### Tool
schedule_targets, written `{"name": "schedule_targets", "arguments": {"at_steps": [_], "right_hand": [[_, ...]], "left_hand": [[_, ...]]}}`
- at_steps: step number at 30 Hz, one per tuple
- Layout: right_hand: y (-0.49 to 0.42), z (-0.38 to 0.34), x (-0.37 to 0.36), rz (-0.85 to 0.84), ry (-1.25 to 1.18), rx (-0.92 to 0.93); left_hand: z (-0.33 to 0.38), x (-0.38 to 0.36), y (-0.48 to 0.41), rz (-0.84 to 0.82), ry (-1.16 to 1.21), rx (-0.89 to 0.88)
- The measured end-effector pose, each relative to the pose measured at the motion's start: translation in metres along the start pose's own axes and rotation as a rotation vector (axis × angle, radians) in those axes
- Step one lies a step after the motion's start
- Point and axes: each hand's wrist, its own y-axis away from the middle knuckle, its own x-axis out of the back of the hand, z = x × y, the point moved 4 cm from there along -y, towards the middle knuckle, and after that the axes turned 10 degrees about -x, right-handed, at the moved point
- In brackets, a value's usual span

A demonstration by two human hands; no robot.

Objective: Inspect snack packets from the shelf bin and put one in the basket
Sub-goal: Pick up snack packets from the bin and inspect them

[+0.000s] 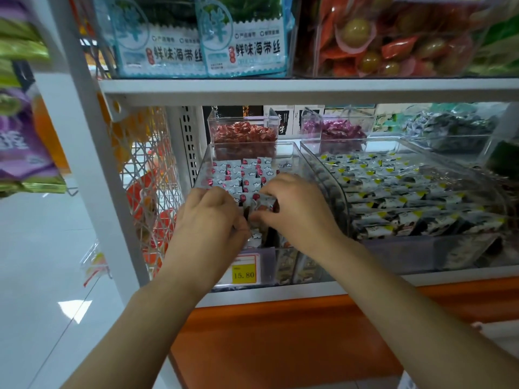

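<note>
A clear shelf bin [206, 160] holds rows of small silver snack packets [244, 172] with red dots. Both my hands are inside its front part. My left hand [209, 214] and my right hand [295, 209] pinch the same small silver and red packet [262, 206] between them, just above the rows. The packet is partly hidden by my fingers. No basket is in view.
To the right stands a larger clear bin [314, 155] of silver packets with yellow marks [393, 197]. Behind are tubs of red candies [244, 133] and purple candies [337, 129]. A yellow price tag [243, 273] reads 15.80. The upper shelf edge [280, 88] overhangs; a wire rack [146, 175] hangs left.
</note>
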Motion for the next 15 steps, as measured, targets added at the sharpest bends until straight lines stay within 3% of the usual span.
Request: {"name": "schedule_targets", "arguments": {"at_steps": [7, 15], "right_hand": [[0.007, 0.003, -0.017, -0.328, 0.137, 0.130], [-0.017, 0.018, 0.000, -0.220, -0.119, 0.011]], "left_hand": [[-0.008, 0.006, 0.000, -0.071, 0.009, -0.012], [-0.015, 0.016, -0.002, 0.000, 0.009, 0.059]]}}
